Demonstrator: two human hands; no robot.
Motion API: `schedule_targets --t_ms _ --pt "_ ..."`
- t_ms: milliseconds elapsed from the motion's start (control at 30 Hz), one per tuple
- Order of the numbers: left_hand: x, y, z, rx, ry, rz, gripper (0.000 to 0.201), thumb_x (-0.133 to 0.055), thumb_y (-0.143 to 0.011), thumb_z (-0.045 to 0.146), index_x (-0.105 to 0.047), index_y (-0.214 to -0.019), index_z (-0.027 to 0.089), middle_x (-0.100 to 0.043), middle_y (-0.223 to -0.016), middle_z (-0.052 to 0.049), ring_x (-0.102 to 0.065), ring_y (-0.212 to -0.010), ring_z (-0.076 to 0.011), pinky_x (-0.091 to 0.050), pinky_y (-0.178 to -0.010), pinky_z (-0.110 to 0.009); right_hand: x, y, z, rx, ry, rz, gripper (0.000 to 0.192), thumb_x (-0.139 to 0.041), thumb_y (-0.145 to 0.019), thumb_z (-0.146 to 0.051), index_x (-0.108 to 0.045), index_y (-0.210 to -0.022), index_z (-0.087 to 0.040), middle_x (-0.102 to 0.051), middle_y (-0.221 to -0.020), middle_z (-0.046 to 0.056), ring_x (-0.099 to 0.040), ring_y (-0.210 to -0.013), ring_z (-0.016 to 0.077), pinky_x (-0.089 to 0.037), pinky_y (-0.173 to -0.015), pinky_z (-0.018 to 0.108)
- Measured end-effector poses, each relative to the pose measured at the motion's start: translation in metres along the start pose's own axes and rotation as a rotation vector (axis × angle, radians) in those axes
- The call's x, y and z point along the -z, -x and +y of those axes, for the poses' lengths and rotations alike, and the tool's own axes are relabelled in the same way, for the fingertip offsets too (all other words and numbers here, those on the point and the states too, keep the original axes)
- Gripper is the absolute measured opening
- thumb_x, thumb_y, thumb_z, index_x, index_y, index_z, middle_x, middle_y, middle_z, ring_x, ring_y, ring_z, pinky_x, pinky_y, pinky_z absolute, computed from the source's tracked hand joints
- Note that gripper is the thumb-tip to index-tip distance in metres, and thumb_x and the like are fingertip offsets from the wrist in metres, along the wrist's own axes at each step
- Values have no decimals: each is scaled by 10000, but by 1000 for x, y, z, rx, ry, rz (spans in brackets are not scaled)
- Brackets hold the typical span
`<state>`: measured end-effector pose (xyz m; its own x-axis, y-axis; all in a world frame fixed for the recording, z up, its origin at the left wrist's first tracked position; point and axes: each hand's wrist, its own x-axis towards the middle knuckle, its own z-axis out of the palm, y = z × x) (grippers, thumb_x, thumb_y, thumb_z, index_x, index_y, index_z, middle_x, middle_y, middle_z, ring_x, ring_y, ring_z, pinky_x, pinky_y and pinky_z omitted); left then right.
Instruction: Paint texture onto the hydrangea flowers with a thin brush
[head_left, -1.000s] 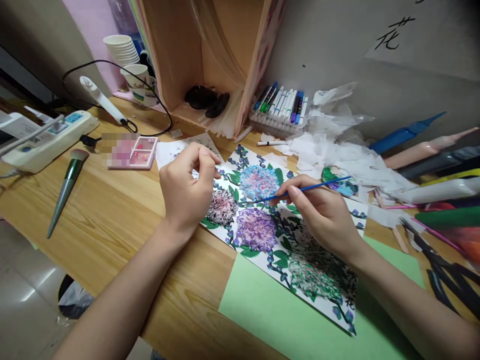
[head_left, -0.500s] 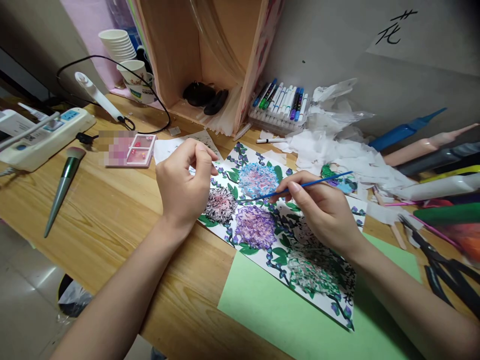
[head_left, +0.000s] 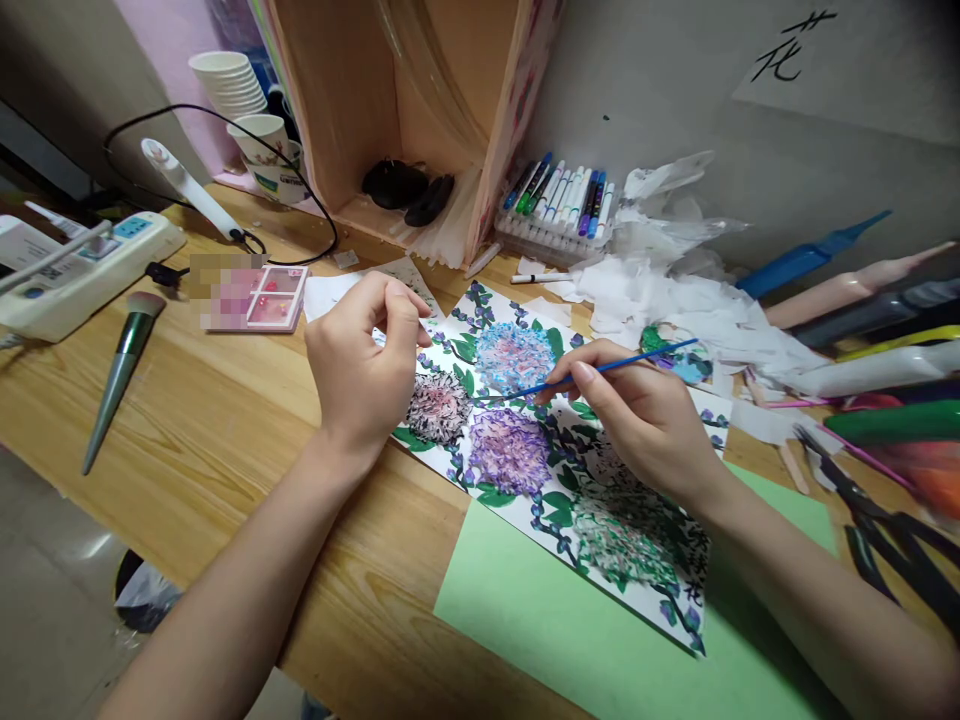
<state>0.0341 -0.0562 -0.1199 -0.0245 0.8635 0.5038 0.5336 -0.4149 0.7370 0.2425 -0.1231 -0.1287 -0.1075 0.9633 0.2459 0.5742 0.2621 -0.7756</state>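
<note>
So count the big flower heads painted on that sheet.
5 visible: blue at top, grey-pink near the left hand, purple mid, green-white lower, one partly under the right hand; more may hide.

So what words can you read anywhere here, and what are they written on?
"花", brushed in black on the white sheet on the wall, top right.
Small black mark on the flower painting, lower right corner: too small to read.
Print on the paper cup: too blurred.
Labels on the power strip: too small.

Both bare forearms reach forward. The left hand (head_left: 360, 365) is loosely curled, thumb meeting bent fingers (head_left: 401, 300). The right hand (head_left: 645, 420) is pinched shut, its fingers pointing left, wrist low
</note>
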Motion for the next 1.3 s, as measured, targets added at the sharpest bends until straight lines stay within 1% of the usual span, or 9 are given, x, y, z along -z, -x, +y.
schedule_targets --t_ms 200,367,533,667,767,867,967,1100,1300 --pt "0 0 1 23 -16 9 311 -375 -918 314 -582 -703 226 -605 -583 26 -583 -564 -98 -482 -605 -256 1 0 0 1 9 46 248 -408 -929 -335 -606 -842 -214 -643 -823 41 -624 -763 159 -482 -687 311" --pt "0 0 2 36 23 9 305 -386 -919 307 -583 -698 236 -599 -591 23 -581 -551 -99 -479 -576 -273 -1 0 0 4 7 -10 235 -404 -937 -301 -607 -857 -214 -645 -836 28 -617 -787 149 -463 -719 315" --pt "0 0 5 30 48 14 306 -391 -920 278 -580 -683 239 -577 -581 28 -576 -541 -93 -476 -581 -287 0 0 0 4 4 24 249 -407 -937 -291 -608 -818 -204 -641 -831 29 -612 -774 141 -457 -695 303" --pt "1 0 5 10 41 5 300 -391 -914 255 -589 -691 222 -573 -591 29 -554 -526 -77 -468 -566 -279 1 0 -1 16 -26 29 243 -409 -936 -289 -618 -839 -210 -635 -830 26 -614 -768 137 -473 -708 296" --pt "1 -1 5 -4 35 5 302 -390 -910 249 -599 -698 200 -576 -593 26 -544 -524 -68 -458 -559 -272 0 -1 -1 16 -16 17 254 -412 -934 -280 -622 -812 -206 -638 -850 28 -617 -786 139 -474 -733 300" --pt "1 -1 3 -12 35 3 306 -392 -910 251 -607 -703 183 -573 -590 23 -540 -515 -61 -448 -547 -264 0 -1 -1 7 -13 30 263 -409 -935 -281 -619 -796 -204 -635 -843 29 -617 -777 140 -475 -713 299" --pt "-2 -3 0 -45 56 40 309 -401 -901 239 -611 -684 172 -569 -562 25 -528 -477 -57 -431 -502 -246 1 -1 -2 13 -26 34 259 -404 -938 -286 -618 -818 -203 -635 -835 30 -614 -764 136 -475 -690 294" --pt "-5 -4 -5 -102 88 87 303 -422 -878 212 -606 -643 161 -561 -509 28 -514 -428 -60 -409 -448 -229 2 -1 -2 36 -20 -6 254 -407 -938 -271 -622 -822 -199 -642 -839 25 -613 -781 131 -474 -722 288" --pt "-5 -3 -5 -72 94 79 311 -417 -902 214 -609 -658 196 -568 -534 26 -536 -460 -71 -423 -485 -242 3 -1 -1 35 0 22 265 -408 -937 -255 -627 -800 -198 -634 -844 22 -610 -758 117 -469 -683 271"
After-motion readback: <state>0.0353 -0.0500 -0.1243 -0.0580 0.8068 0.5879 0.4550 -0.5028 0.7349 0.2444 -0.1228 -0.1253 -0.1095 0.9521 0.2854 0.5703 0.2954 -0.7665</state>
